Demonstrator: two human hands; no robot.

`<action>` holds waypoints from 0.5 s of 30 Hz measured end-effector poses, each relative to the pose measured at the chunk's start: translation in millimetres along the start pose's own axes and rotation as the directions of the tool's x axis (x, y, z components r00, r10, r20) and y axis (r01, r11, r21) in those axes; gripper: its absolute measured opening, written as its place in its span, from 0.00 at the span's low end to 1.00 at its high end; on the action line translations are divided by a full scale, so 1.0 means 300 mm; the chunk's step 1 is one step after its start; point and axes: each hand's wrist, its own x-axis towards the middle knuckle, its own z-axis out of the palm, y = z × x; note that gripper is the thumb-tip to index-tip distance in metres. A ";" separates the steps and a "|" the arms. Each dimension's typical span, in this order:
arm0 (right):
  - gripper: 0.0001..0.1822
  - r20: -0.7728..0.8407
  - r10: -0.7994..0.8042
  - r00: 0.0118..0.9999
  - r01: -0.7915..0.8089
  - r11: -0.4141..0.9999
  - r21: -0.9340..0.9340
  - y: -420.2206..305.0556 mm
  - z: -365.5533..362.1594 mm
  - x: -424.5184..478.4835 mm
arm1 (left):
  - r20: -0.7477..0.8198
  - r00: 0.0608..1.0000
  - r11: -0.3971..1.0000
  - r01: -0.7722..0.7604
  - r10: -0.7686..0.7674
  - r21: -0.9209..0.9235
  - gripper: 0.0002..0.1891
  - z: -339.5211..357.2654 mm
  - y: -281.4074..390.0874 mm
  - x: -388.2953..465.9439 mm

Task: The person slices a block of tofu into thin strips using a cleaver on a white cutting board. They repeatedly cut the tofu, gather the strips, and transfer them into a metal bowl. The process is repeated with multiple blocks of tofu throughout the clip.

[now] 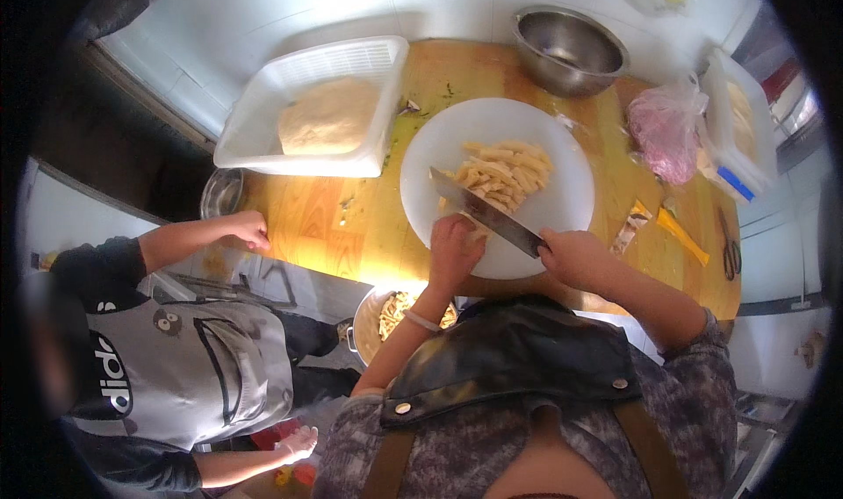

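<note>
My right hand point(571, 259) grips the handle end of a cleaver point(490, 217), whose wide blade slants up to the left over a round white cutting board point(428, 137). Close below the blade, my left hand point(456, 252) rests curled at the board's near side, its fingers on a pale piece of food point(479, 226) partly hidden by the hand and blade. Beyond the blade lies a heap of pale yellow cut strips point(510, 173); what they are, I cannot tell.
A white plastic basket point(244, 140) holds a large dough mass point(329, 117). Behind the board stands a steel bowl point(570, 51). To the right are a pink-filled plastic bag point(665, 127) and scissors point(730, 249). Below the table edge, a pot point(362, 324) contains strips. At left stands another person point(191, 367).
</note>
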 end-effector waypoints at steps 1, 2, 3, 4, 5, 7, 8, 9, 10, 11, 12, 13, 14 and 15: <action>0.11 0.018 0.006 1.000 -0.005 1.000 -0.026 -0.004 -0.002 0.003 | 0.019 0.999 0.999 -0.035 0.034 0.010 0.15 0.008 -0.011 -0.003; 0.11 0.037 0.009 0.999 -0.007 0.999 -0.052 -0.007 -0.003 0.006 | 0.056 0.998 0.999 -0.030 0.028 0.033 0.15 0.021 -0.014 -0.010; 0.11 0.045 0.004 0.999 -0.001 0.998 -0.058 -0.008 -0.006 0.017 | 0.088 0.996 0.997 -0.027 0.021 0.066 0.16 0.035 -0.018 -0.014; 0.11 0.051 -0.008 0.999 0.011 0.998 -0.062 -0.005 -0.009 0.030 | 0.117 0.993 0.994 -0.025 0.013 0.106 0.16 0.032 -0.012 -0.004; 0.11 0.058 -0.021 0.998 0.025 0.997 -0.067 -0.003 -0.010 0.043 | 0.095 0.995 0.994 -0.042 0.033 0.096 0.17 0.024 0.001 0.001; 0.11 0.052 -0.052 0.997 0.057 0.994 -0.092 -0.002 -0.007 0.077 | 0.054 0.999 0.998 0.008 -0.011 0.060 0.17 0.031 -0.008 0.004; 0.11 0.052 -0.071 0.996 0.076 0.991 -0.106 -0.012 -0.005 0.099 | 0.069 0.998 0.998 -0.001 -0.004 0.066 0.17 0.041 -0.033 -0.016; 0.11 0.057 -0.067 0.996 0.072 0.992 -0.099 -0.015 0.005 0.123 | 0.094 0.996 0.998 -0.013 0.007 0.056 0.17 0.051 -0.042 -0.023; 0.11 0.064 -0.048 0.997 0.054 0.994 -0.094 -0.008 0.028 0.140 | 0.065 0.998 0.999 -0.025 0.022 0.048 0.17 0.055 -0.020 -0.023; 0.11 0.071 -0.026 0.997 0.033 0.996 -0.087 -0.004 0.052 0.162 | 0.037 0.999 0.998 -0.039 0.037 0.039 0.17 0.056 0.005 -0.020; 0.12 0.062 -0.061 0.996 0.064 0.997 -0.046 0.004 0.081 0.187 | 0.009 0.999 0.998 -0.051 0.051 0.027 0.17 0.063 0.016 -0.012; 0.13 0.038 -0.021 0.999 0.019 0.999 0.043 0.019 0.128 0.228 | -0.022 0.996 0.994 -0.080 0.082 0.069 0.16 0.072 0.012 -0.002; 0.13 0.041 0.038 0.998 -0.043 0.990 0.135 0.035 0.183 0.246 | -0.038 0.995 0.992 -0.089 0.092 0.095 0.16 0.075 0.008 -0.011; 0.14 0.033 0.017 0.999 -0.020 0.994 0.107 0.043 0.194 0.264 | -0.056 0.994 0.990 -0.085 0.092 0.108 0.16 0.086 0.013 -0.031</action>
